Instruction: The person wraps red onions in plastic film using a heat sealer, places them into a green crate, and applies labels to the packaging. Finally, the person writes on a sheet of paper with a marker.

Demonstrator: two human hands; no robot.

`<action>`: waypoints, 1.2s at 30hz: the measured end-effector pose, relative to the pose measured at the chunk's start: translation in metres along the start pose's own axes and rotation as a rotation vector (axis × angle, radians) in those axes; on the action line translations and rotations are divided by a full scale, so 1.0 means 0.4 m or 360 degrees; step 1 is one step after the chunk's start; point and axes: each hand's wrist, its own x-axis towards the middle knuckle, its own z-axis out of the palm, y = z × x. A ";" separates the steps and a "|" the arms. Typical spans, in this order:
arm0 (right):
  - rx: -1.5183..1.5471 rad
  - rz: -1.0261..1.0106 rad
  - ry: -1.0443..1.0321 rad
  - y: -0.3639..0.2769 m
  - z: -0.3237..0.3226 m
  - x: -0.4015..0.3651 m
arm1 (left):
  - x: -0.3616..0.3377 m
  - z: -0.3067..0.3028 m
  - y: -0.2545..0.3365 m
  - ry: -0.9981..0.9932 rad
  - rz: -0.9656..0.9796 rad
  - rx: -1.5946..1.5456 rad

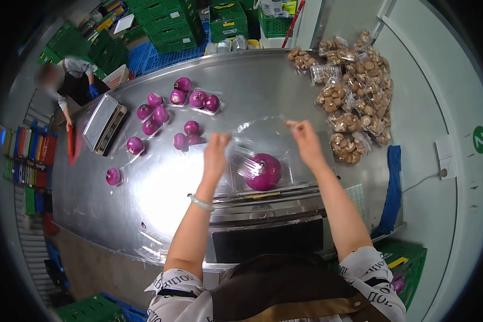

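A large red onion (pixel 265 173) sits in front of me at the near edge of the metal table, on a film-wrapping machine (pixel 263 196). Clear plastic film (pixel 245 163) lies partly over its left side, its glossy folds catching the light. My left hand (pixel 216 154) is closed on the film, left of the onion and slightly blurred. Above and right of the onion, my right hand (pixel 305 140) pinches the film's far edge between thumb and finger. A faint bright line of film spans the gap between both hands.
Several film-wrapped red onions (pixel 155 114) lie on the left of the table. A scale (pixel 105 124) stands beyond them. Bagged mushrooms (pixel 362 88) are heaped at right, near a blue cloth (pixel 390 188). A co-worker (pixel 80 80) stands far left; green crates (pixel 166 24) are stacked behind.
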 end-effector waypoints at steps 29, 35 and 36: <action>0.0066 0.1186 -0.1041 -0.166 -0.086 -0.514 | -0.502 -0.111 0.198 -0.1296 -0.1263 -0.0139; 0.0336 0.1412 -0.0811 0.031 -0.031 -0.609 | -0.573 -0.031 0.049 -0.0982 -0.0867 0.0490; 0.0236 0.1390 -0.0786 0.046 -0.042 -0.630 | -0.575 -0.042 0.055 -0.0975 -0.0847 0.0588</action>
